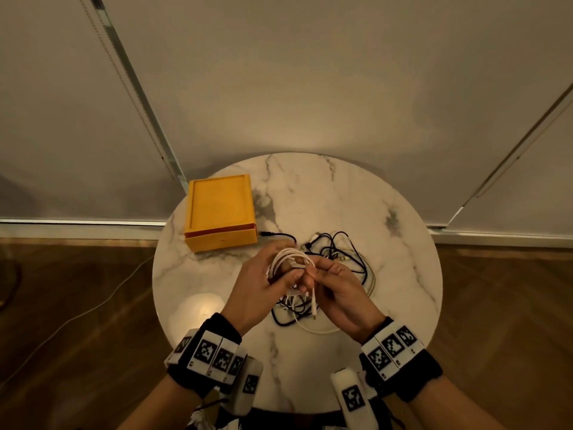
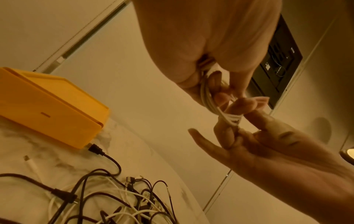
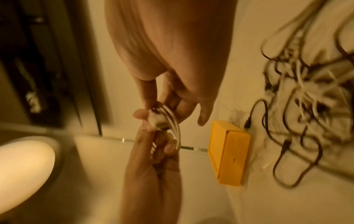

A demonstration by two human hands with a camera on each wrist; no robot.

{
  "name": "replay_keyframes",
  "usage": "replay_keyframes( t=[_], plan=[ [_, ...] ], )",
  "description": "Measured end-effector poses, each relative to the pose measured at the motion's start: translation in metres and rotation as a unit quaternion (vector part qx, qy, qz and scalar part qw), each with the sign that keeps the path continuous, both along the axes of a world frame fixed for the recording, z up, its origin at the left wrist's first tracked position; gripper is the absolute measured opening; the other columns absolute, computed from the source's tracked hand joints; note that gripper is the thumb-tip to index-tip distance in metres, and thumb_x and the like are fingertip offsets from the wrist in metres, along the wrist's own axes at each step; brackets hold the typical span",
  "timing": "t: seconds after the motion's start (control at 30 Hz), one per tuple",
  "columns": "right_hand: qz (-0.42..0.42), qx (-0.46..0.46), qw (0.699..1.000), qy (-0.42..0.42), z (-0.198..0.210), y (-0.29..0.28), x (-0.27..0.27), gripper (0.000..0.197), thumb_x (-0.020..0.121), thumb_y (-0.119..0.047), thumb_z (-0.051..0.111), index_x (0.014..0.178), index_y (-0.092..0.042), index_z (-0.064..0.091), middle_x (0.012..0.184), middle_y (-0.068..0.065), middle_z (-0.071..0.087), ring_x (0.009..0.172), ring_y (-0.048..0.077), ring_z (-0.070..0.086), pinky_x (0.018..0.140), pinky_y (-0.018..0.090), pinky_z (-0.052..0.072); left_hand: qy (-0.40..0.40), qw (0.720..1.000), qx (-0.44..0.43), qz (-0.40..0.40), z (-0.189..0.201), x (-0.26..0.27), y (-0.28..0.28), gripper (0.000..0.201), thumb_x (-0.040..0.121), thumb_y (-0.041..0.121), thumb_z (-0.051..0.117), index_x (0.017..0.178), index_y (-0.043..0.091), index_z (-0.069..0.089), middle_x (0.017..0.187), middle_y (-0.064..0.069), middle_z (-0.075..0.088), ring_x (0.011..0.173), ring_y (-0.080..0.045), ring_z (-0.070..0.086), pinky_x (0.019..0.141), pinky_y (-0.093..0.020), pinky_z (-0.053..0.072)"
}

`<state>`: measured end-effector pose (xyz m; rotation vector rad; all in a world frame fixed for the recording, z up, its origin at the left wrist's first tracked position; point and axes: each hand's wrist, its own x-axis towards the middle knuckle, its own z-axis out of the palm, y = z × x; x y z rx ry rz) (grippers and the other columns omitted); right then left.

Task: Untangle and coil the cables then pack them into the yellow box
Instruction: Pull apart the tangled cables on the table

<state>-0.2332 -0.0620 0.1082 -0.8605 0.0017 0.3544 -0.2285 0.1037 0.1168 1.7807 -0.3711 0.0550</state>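
1. We hold a white cable (image 1: 291,259), wound in loops, above the table; our left hand (image 1: 263,283) wraps around the loops and our right hand (image 1: 338,290) pinches its loose end.
2. Under our hands lies a cable pile (image 1: 338,252), black and white.
3. The yellow box (image 1: 220,211) sits closed at the back left.
4. The round marble table (image 1: 387,274) stands on a wood floor (image 1: 77,321) by pale walls (image 1: 310,72).

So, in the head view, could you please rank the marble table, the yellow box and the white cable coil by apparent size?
1. marble table
2. yellow box
3. white cable coil, held in the left hand and right hand, nearer the camera, yet clearly smallest.
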Motion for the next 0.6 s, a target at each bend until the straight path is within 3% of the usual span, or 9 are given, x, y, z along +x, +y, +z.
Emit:
replay_keyframes(
  t=[0.07, 0.13, 0.2, 0.27, 0.3, 0.37, 0.43, 0.5, 0.6],
  plan=[
    [-0.018, -0.110, 0.993, -0.037, -0.004, -0.001, 0.002, 0.016, 0.086, -0.002, 0.064, 0.100, 0.007, 0.063, 0.076, 0.017, 0.070, 0.067, 0.020, 0.067, 0.069, 0.025, 0.054, 0.022, 0.999, -0.031, 0.027, -0.005, -0.001, 0.001, 0.022, 0.086, 0.016, 0.071, 0.107, 0.020, 0.064, 0.087, 0.001, 0.070, 0.072, -0.012, 0.065, 0.063, -0.028, 0.052],
    [-0.026, -0.266, 0.958, -0.102, -0.008, 0.000, 0.001, 0.011, 0.085, -0.001, 0.066, 0.094, 0.005, 0.066, 0.078, 0.016, 0.073, 0.071, 0.021, 0.070, 0.070, 0.025, 0.055, 0.052, 0.994, -0.081, 0.052, -0.010, -0.003, 0.002, 0.005, 0.090, 0.018, 0.066, 0.092, 0.018, 0.070, 0.074, -0.003, 0.067, 0.056, -0.015, 0.054, 0.051, -0.032, 0.044],
    [-0.019, -0.370, 0.919, -0.137, -0.011, 0.000, 0.001, 0.004, 0.084, -0.002, 0.069, 0.088, -0.001, 0.069, 0.078, 0.014, 0.073, 0.073, 0.019, 0.069, 0.071, 0.028, 0.055, 0.084, 0.989, -0.099, 0.078, -0.018, -0.004, 0.004, 0.013, 0.092, 0.016, 0.060, 0.086, 0.018, 0.071, 0.067, -0.008, 0.060, 0.052, -0.015, 0.047, 0.049, -0.032, 0.040],
    [0.016, -0.385, 0.915, -0.119, -0.012, 0.000, 0.002, 0.002, 0.085, -0.003, 0.069, 0.084, -0.004, 0.070, 0.078, 0.016, 0.071, 0.072, 0.021, 0.067, 0.072, 0.033, 0.054, 0.110, 0.986, -0.101, 0.076, -0.023, -0.005, 0.006, 0.014, 0.094, 0.014, 0.057, 0.095, 0.017, 0.071, 0.067, -0.008, 0.058, 0.055, -0.013, 0.048, 0.051, -0.032, 0.043],
    [0.039, -0.358, 0.928, -0.093, -0.012, 0.001, 0.002, 0.004, 0.085, -0.002, 0.068, 0.083, -0.004, 0.070, 0.076, 0.016, 0.071, 0.071, 0.021, 0.067, 0.071, 0.032, 0.054, 0.114, 0.987, -0.091, 0.071, -0.026, -0.007, 0.009, 0.016, 0.094, 0.014, 0.057, 0.102, 0.016, 0.071, 0.066, -0.001, 0.058, 0.057, -0.012, 0.050, 0.054, -0.031, 0.045],
    [0.054, -0.299, 0.952, -0.036, -0.014, 0.001, 0.001, 0.006, 0.084, 0.002, 0.067, 0.081, -0.003, 0.070, 0.072, 0.013, 0.070, 0.065, 0.017, 0.067, 0.066, 0.025, 0.055, 0.105, 0.992, -0.042, 0.058, -0.035, -0.006, 0.019, 0.019, 0.093, 0.013, 0.059, 0.107, 0.015, 0.072, 0.074, 0.010, 0.068, 0.064, -0.010, 0.059, 0.062, -0.026, 0.049],
    [0.048, -0.310, 0.950, -0.001, -0.023, 0.000, 0.001, 0.003, 0.082, 0.005, 0.067, 0.083, 0.004, 0.069, 0.067, 0.011, 0.070, 0.058, 0.013, 0.066, 0.059, 0.020, 0.054, 0.108, 0.993, 0.042, 0.036, -0.044, -0.005, 0.031, 0.017, 0.089, 0.012, 0.066, 0.103, 0.016, 0.076, 0.086, 0.008, 0.075, 0.076, -0.009, 0.068, 0.067, -0.025, 0.053],
    [0.080, -0.376, 0.923, 0.006, -0.041, 0.003, 0.000, 0.006, 0.081, 0.002, 0.071, 0.085, 0.006, 0.071, 0.070, 0.014, 0.071, 0.056, 0.013, 0.065, 0.055, 0.021, 0.052, 0.145, 0.979, 0.145, 0.002, -0.056, -0.006, 0.042, 0.015, 0.084, 0.012, 0.072, 0.097, 0.019, 0.078, 0.079, 0.009, 0.074, 0.071, -0.006, 0.069, 0.059, -0.022, 0.053],
    [0.162, -0.469, 0.868, -0.009, -0.075, 0.015, -0.007, 0.006, 0.082, -0.003, 0.071, 0.078, -0.007, 0.073, 0.070, 0.012, 0.071, 0.053, 0.011, 0.060, 0.051, 0.021, 0.050, 0.189, 0.950, 0.247, -0.029, -0.076, -0.012, 0.051, 0.013, 0.082, 0.009, 0.074, 0.094, 0.012, 0.078, 0.066, 0.006, 0.070, 0.057, -0.004, 0.066, 0.054, -0.020, 0.055]
  ],
)
